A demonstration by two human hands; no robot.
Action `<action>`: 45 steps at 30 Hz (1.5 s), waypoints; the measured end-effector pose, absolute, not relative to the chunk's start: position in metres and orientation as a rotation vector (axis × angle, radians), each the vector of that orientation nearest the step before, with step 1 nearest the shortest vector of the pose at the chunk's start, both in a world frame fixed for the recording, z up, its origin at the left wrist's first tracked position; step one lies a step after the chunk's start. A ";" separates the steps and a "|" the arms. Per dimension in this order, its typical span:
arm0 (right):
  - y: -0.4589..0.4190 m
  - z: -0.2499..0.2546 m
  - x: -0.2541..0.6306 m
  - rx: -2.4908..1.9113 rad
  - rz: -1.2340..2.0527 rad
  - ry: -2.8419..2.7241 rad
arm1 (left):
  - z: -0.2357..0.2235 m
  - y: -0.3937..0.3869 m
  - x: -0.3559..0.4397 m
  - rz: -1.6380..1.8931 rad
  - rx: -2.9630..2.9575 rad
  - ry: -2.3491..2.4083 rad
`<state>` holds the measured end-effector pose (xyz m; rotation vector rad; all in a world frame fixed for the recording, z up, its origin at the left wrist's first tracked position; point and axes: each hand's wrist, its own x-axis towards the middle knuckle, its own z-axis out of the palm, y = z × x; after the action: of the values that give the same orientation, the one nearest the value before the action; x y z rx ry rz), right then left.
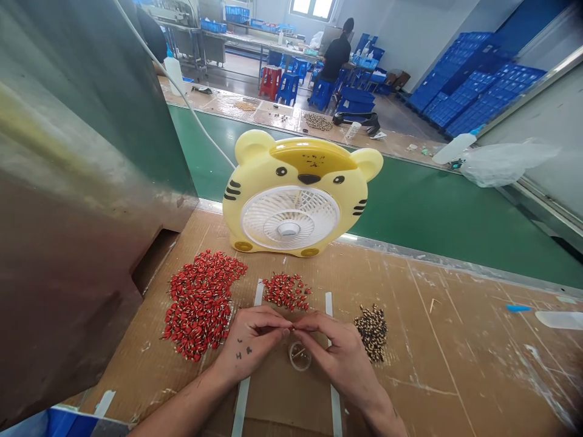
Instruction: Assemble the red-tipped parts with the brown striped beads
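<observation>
My left hand (255, 340) and my right hand (334, 352) meet over the cardboard-covered bench (455, 364), fingertips pinched together on a tiny red part (291, 328). Just below the fingers stands a small clear ring-shaped cap (299, 355). A small pile of red parts (286, 289) lies directly beyond my hands. A large heap of the same red parts (200, 302) spreads to the left. A pile of dark and tan small parts (372, 331) sits to the right of my right hand.
A yellow tiger-shaped desk fan (296, 194) stands at the bench's far edge, its white cable running up left. A green conveyor belt (432, 206) passes behind it. A metal machine housing (77, 182) fills the left. Another person (337, 54) sits far back among blue crates and stools.
</observation>
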<state>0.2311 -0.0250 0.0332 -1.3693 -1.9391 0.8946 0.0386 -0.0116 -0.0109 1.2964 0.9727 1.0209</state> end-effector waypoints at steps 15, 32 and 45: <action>-0.021 0.033 0.233 -1.243 0.777 -2.170 | -0.003 -0.012 0.036 0.950 1.470 1.055; -0.013 0.016 0.273 -1.472 0.727 -1.903 | 0.005 0.003 0.038 0.911 1.844 1.236; -0.017 0.012 0.284 -1.272 0.807 -1.993 | 0.026 0.045 0.030 0.756 2.332 1.387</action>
<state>0.2843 -0.0169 0.0123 -1.2725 -1.9933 0.8066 0.0296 0.0452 0.0262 2.3318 1.3874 0.7564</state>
